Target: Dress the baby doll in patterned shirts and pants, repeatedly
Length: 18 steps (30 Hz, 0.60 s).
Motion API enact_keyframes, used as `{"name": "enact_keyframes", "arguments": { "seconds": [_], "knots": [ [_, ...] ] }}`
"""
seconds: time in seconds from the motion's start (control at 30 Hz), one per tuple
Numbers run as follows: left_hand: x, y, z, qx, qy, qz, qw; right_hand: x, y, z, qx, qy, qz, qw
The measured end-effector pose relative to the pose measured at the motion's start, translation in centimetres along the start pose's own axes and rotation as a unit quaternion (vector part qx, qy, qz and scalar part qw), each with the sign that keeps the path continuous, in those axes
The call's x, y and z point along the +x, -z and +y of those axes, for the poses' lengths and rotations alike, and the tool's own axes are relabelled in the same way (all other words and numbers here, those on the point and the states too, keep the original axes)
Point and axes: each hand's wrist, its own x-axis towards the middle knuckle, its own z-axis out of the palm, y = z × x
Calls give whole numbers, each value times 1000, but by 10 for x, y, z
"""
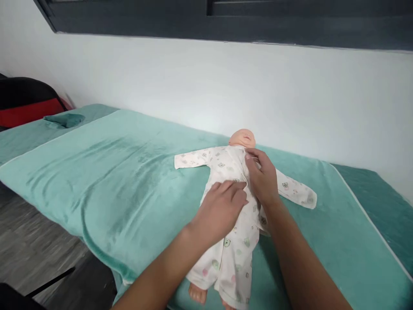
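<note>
Baby doll: the doll [241,137] is lying on its back on a bed, its head pointing toward the wall and its bare feet [197,293] pointing toward the wearer.
Shirt: a white long-sleeved wrap shirt [222,162] is covering the torso, its sleeves spreading out to both sides.
Trousers: white trousers [238,252] are covering the legs down to the ankles.
Prints: small animal-face motifs are dotting both garments, with green and pink ones showing on the trousers; the marks among them are too small to read as writing.
Right hand: the hand [263,176] is pinching the shirt's front edge below the neck between thumb and forefinger.
Left hand: the hand [226,204] is resting on the shirt's middle with fingers curling; whether it is gripping cloth, I cannot tell.
Bed: a plush teal cover [112,172] is wrinkling across it, white lines running near both ends.
Wall: a plain white wall [161,82] is rising behind, a dark frame [145,21] crossing its top.
Far left: a black-and-red chair [29,101] is standing beside the bed's end.
</note>
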Motion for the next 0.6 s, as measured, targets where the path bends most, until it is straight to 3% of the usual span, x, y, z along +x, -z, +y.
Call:
{"name": "enact_keyframes", "arguments": {
  "seconds": [0.07,0.17,0.27,0.37,0.43,0.6],
  "knots": [
    [-8,-8,4,20,-3,-9,1000,13,-2,-6,-84,24,-31,996],
    [-19,-9,4,-48,20,17,998,31,-12,-17,-222,68,-107,967],
    [-30,-3,1,-109,99,103,984,41,-22,-23,-276,61,-118,952],
    [-41,-1,-5,-109,230,189,948,46,-25,-23,-252,20,-112,961],
    [-48,-2,-7,-130,283,178,933,48,-21,-20,-200,-17,-103,974],
    [-57,-3,-3,-184,272,119,937,50,-6,-10,-12,-118,-24,993]
  ]
}}
